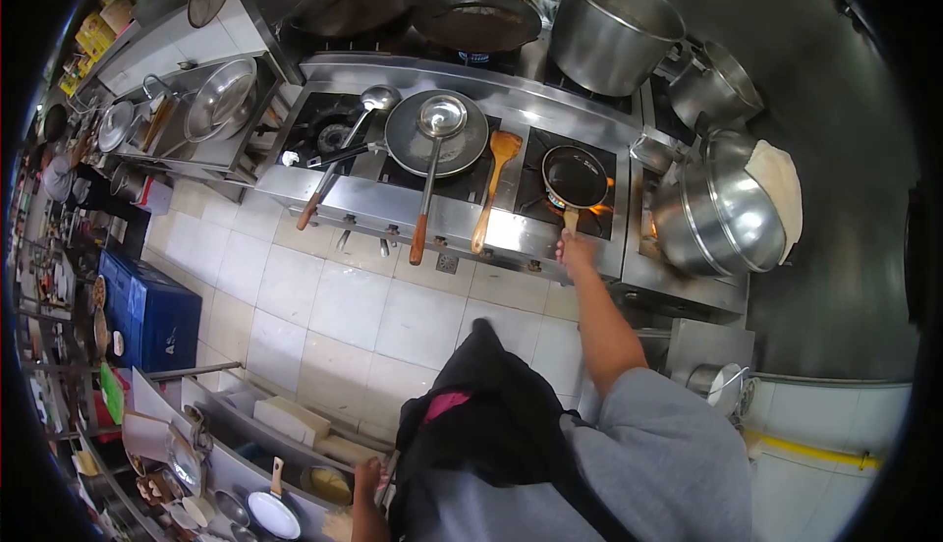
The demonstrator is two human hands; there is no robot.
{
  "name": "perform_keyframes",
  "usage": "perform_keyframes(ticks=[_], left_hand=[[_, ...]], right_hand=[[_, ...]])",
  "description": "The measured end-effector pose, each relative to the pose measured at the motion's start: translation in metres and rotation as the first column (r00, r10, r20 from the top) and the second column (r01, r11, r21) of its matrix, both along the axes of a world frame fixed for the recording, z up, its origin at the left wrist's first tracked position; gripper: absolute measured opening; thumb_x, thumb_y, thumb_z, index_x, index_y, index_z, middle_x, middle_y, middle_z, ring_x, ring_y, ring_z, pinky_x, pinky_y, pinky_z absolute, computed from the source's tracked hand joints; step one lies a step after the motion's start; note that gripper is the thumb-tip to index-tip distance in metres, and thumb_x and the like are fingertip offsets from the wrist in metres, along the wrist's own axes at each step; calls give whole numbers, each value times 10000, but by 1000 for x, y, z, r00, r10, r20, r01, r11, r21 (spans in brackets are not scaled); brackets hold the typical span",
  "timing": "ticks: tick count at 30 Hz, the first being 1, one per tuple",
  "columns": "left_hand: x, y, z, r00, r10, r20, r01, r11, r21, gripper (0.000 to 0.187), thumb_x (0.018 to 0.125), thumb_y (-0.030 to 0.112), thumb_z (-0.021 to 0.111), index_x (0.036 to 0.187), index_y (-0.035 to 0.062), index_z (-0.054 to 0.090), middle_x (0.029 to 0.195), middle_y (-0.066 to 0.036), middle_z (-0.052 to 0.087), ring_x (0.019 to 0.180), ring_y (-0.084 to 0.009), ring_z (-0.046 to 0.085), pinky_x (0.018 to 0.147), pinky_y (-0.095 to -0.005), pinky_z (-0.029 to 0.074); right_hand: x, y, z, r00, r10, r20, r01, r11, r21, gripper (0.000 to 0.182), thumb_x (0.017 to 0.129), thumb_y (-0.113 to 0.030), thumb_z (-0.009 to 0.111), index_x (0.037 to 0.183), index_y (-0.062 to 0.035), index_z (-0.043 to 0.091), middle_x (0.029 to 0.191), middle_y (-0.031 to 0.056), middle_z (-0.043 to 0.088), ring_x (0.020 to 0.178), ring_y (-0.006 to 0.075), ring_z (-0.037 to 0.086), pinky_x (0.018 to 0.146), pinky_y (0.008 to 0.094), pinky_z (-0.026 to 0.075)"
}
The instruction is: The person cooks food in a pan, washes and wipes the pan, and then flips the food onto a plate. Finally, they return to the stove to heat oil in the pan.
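My right hand (pixel 577 253) is closed around the light-coloured handle of a small dark frying pan (pixel 576 176), which rests on the right front burner with orange flame showing beside it. Left of that pan, a wooden spatula (pixel 503 154) lies across the stove's front. A steel ladle (pixel 442 117) lies over a larger frying pan (pixel 411 129), and a second ladle (pixel 379 100) leans farther left. Low in the view, my left hand (pixel 367 481) has curled fingers beside the rear counter's edge; what they hold, if anything, I cannot make out.
Two woks (pixel 476 26) and a tall stockpot (pixel 614 36) stand along the back. Large steel bowls (pixel 722 208) with a cloth are right of the burner. Behind me, a white pan (pixel 273 515) sits on the counter. A person (pixel 74 183) is at far left.
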State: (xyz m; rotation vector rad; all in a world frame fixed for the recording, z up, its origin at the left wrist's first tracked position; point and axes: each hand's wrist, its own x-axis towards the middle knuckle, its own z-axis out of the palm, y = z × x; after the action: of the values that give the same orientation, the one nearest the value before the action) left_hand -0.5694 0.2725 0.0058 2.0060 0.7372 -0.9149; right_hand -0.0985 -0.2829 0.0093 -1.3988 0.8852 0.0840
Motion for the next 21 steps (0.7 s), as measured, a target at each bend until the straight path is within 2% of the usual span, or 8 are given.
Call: perform_keyframes(ticks=[6,8,9,11,12,14,16,21], left_hand=[[5,-7,15,960,274,-58,-277,959,-56,392,948,195,486,1326,101,527,924,-97,660,625,-176,657,498,-315,529],[14,-13,20,966,255,-48,-256,967,-13,393,959,194,502,1338,92,521,918,-96,666,621,-163,650,492,-291,521],[22,-17,14,964,259,-60,-260,966,-7,393,959,194,502,1338,92,521,918,-96,666,621,-163,650,492,-291,521],[19,-17,-7,917,399,3,-396,909,-133,373,973,200,516,1324,73,532,887,-92,668,646,-152,649,501,-276,508],[23,-24,4,914,406,-17,-405,907,-119,373,973,200,516,1324,73,532,887,-92,668,646,-152,649,501,-276,508],[50,-48,13,867,496,-50,-497,849,-178,369,968,204,521,1303,52,547,852,-94,667,665,-147,650,523,-275,503],[57,-60,10,893,445,-75,-451,878,-163,367,967,204,519,1296,44,551,854,-99,668,675,-148,653,541,-279,507],[65,-61,3,957,283,-57,-289,941,-177,359,965,179,506,1288,27,551,870,-115,675,688,-159,659,576,-290,514]], right_hand=[[-19,7,-10,996,22,-90,-16,998,64,263,947,-383,581,938,-122,554,700,5,578,547,135,548,455,300,443],[-34,5,-8,989,-89,-121,121,946,300,315,925,-429,587,985,-121,557,762,27,597,621,170,587,518,337,474],[-49,6,-21,987,-84,-135,122,946,301,315,925,-429,587,985,-121,557,762,27,597,621,170,587,518,337,474],[-88,10,-68,916,-162,-366,264,933,246,313,930,-392,582,998,-86,572,828,49,627,591,177,589,494,315,485],[-94,21,-81,908,-154,-389,263,933,244,313,930,-392,582,998,-86,572,828,49,627,591,177,589,494,315,485],[-99,56,-109,921,33,-389,32,987,159,345,932,-388,579,1126,-105,540,936,69,623,653,193,610,528,334,515],[-68,89,-135,933,206,-295,-155,970,188,406,925,-371,594,1229,-120,496,993,84,612,717,214,627,574,355,541],[13,150,-162,948,119,-295,-81,987,137,522,874,-282,688,1295,-154,407,1157,112,546,871,259,633,659,386,544]])
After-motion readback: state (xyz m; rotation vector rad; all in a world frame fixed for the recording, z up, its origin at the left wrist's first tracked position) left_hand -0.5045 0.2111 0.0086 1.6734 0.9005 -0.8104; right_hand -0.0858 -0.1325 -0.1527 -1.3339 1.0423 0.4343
